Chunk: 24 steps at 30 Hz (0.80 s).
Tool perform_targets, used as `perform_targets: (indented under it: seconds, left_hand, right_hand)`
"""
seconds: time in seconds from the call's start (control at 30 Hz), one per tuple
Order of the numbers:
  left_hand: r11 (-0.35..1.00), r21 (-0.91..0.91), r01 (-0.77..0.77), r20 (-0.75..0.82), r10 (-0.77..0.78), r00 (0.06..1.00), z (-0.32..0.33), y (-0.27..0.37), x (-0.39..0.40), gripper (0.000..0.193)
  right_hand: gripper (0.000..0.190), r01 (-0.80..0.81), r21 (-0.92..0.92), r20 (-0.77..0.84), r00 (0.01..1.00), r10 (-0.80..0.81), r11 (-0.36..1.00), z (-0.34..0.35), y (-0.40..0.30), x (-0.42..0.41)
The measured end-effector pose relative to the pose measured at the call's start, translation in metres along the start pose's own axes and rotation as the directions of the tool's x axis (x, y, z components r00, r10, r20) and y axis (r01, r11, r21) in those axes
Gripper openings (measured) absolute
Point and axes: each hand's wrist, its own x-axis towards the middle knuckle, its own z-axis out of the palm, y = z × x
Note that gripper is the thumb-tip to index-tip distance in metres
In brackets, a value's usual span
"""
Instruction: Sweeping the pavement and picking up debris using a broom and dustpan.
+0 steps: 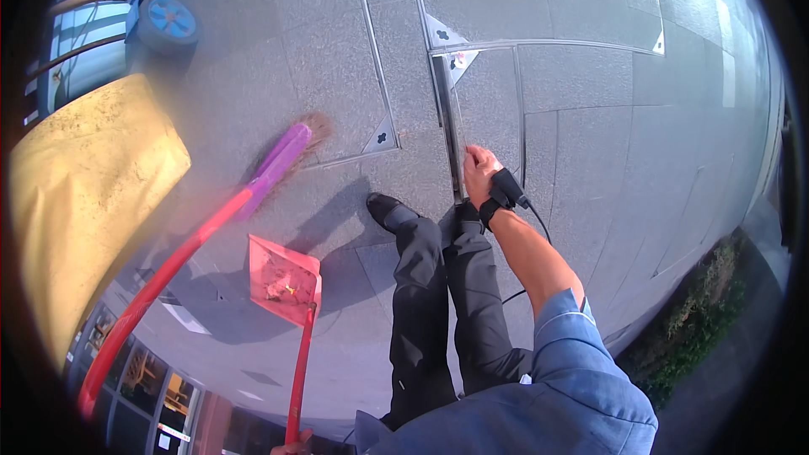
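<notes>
My right hand (481,170), with a dark strap and cabled device at the wrist, is low beside a long dark slot (447,120) in the paving. Its fingers are curled at the metal-edged paving cover (490,98); whether they grip it cannot be told. At the bottom edge, my left hand (294,445), partly cut off, is around the red handle of a long-handled dustpan (284,281). Dirt and small litter lie in the pan. A broom with a purple head (278,161) and red handle slants across the left; its bristles are on the paving.
A blue cart with a wheel (169,22) and a yellow fabric bag (95,196) stand at the left. Metal-edged seams and triangular corner plates (380,137) mark the paving. Plants (701,309) grow at the lower right; a glass building front (142,379) is at the lower left.
</notes>
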Motion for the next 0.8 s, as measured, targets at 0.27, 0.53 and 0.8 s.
perform_targets:
  seconds: [0.27, 0.53, 0.8]
  left_hand:
    - [0.999, 0.012, -0.04, -0.081, 0.04, 0.996, 0.009, -0.003, 0.002, 0.022]
    - [0.996, 0.064, -0.062, -0.064, 0.067, 0.996, 0.018, -0.007, -0.002, 0.024]
    - [0.995, 0.09, -0.051, -0.002, 0.051, 0.999, 0.01, -0.004, 0.001, 0.036]
  right_hand:
    - [0.021, -0.26, 0.104, -0.035, 0.964, 0.265, 0.96, -0.01, 0.018, 0.045]
    - [0.021, 0.06, -0.12, -0.028, 0.998, -0.064, 0.991, -0.028, -0.003, 0.029]
    - [0.013, -0.21, -0.224, 0.221, 0.94, 0.26, 0.952, -0.009, -0.012, 0.006]
